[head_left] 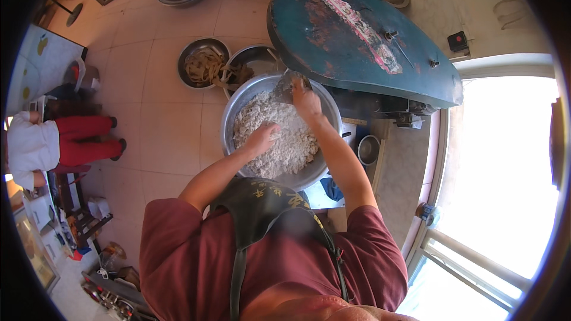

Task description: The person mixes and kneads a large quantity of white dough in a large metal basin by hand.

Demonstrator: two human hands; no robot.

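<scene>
Your big steel basin point(238, 110) of crumbly white flour mix point(279, 137) sits on the floor before you, under both hands. Your left hand point(262, 138) presses open into the crumbs. Your right hand point(305, 100) grips a flat metal scraper point(284, 87) at the far rim, blade pointing up-left.

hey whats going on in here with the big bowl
A person in a dark red shirt and apron is working a big metal bowl of crumbly white dough with bare hands. The left hand presses into the dough; the right hand holds a flat scraper at the bowl's far rim, next to a worn green machine. A smaller bowl of noodle strips sits on the floor beyond, and another person is off to the left.
</scene>
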